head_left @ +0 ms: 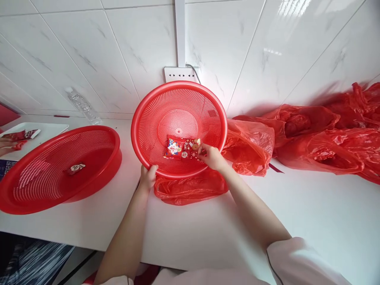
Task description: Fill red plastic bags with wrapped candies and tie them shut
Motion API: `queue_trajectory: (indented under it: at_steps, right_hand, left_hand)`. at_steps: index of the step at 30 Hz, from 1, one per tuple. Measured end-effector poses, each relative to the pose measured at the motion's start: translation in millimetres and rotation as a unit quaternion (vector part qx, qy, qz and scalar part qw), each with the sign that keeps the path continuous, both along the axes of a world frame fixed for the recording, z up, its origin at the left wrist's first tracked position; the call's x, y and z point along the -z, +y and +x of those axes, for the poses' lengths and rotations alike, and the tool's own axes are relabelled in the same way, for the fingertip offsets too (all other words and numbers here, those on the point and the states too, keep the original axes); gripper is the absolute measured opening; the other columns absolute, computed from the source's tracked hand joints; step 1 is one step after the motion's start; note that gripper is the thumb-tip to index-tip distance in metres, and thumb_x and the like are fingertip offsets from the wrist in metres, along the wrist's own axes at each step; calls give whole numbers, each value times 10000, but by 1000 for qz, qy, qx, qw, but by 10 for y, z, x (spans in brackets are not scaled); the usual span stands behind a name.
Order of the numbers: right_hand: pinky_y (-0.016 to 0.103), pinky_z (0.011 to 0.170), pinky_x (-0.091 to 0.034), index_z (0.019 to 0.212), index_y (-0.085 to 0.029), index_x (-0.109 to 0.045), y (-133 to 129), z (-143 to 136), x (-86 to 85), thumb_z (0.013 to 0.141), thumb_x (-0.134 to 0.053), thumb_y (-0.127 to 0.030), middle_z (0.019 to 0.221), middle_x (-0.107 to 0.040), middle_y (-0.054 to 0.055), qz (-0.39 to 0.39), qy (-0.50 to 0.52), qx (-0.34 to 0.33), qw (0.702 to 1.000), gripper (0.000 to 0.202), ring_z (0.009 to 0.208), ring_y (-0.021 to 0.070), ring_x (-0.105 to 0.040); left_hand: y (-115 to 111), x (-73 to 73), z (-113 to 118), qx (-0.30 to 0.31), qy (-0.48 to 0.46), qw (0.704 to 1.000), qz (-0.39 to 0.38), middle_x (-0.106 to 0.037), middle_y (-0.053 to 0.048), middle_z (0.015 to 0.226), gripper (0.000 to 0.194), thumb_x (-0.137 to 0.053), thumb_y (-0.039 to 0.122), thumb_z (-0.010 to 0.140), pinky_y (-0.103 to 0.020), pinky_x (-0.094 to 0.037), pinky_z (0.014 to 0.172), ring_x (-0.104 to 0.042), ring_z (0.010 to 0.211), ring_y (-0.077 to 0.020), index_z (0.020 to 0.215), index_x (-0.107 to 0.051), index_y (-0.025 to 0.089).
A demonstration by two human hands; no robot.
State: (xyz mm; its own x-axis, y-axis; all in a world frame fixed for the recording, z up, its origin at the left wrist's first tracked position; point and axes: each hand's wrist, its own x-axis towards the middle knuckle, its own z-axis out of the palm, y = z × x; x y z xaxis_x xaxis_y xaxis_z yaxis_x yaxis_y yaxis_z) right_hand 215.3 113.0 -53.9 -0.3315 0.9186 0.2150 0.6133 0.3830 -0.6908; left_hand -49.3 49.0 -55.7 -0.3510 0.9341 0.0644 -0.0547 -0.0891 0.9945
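A red plastic colander basket (178, 95) is tilted toward me, with a few small wrapped snack packets lying low inside it. My left hand (147, 179) is closed around its near-left rim. Inside the near-right side, my right hand (212, 156) pinches the edge of a red snack packet with gold print (190, 149). Touching that one on its left is a red, white and blue snack packet (174, 147). A crumpled red plastic bag (190, 192) lies on the table under the basket's near edge.
To the left stands another red basket (97, 170) holding one small packet (76, 169). Beyond it are a clear plastic bottle (83, 106), a white tray (53, 128) and another person's hand (10, 146). Red plastic bags (314, 138) line the right wall. A power strip (179, 74) sits behind.
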Motion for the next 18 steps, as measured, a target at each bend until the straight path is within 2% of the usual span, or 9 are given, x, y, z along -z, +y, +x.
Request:
queue_trajectory:
  at_steps: [3,6,8,11,13,14,16,18]
  right_hand:
    - [250,716,-480,900,-163,-590,10,162,-113,794,-578,-218,897,-674,40,-51,114,-48,991,120,766,129,-616]
    - [255,687,-481,909,-157,-594,-21,257,-252,764,-622,-240,886,-659,37,-121,242,-99,958,170,724,117,-594]
    - [258,698,-483,917,-156,-598,-65,287,-349,774,-619,-239,885,-656,34,-147,258,-123,947,166,736,116,-595]
    - [272,755,-493,951,-165,-619,-151,310,-465,823,-572,-223,937,-677,42,-202,187,-223,935,149,829,139,-625]
    - [284,792,-492,983,-175,-648,-206,315,-506,848,-547,-211,972,-694,47,-223,85,-288,927,172,880,158,-638]
    - [289,809,-488,995,-183,-663,-229,312,-514,855,-539,-200,992,-699,47,-215,33,-296,930,188,900,166,-640]
    - [292,833,-478,1012,-204,-679,-256,292,-505,861,-522,-170,1031,-702,42,-168,-31,-260,950,220,929,177,-640]
    - [288,833,-474,1011,-212,-675,-250,248,-458,874,-493,-147,1022,-703,37,-104,-30,-192,975,237,923,175,-643]
  left_hand:
    - [22,28,-22,34,1,999,2,-581,-20,676,163,-618,231,627,-288,-459,557,-574,640,-182,786,-615,196]
    - [31,60,-49,52,-7,999,-1,-556,-11,658,111,-611,219,648,-278,-426,552,-530,593,-153,756,-604,194]
    - [31,77,-62,60,-9,998,3,-532,-4,647,65,-604,214,665,-271,-405,546,-506,580,-143,724,-586,194]
    - [34,96,-74,70,0,997,11,-516,0,652,52,-596,213,678,-259,-396,546,-497,593,-139,717,-568,194]
    - [42,106,-79,65,4,998,18,-512,4,650,69,-600,213,666,-252,-400,550,-499,599,-138,716,-558,192]
    - [48,111,-80,63,5,998,19,-511,6,647,76,-601,213,660,-250,-403,550,-501,599,-138,715,-554,191]
    - [57,120,-84,61,5,998,24,-519,7,650,82,-602,213,654,-249,-410,549,-507,598,-137,717,-557,186]
    - [63,130,-90,64,12,997,29,-539,1,672,87,-599,213,659,-252,-424,554,-519,605,-139,736,-573,181]
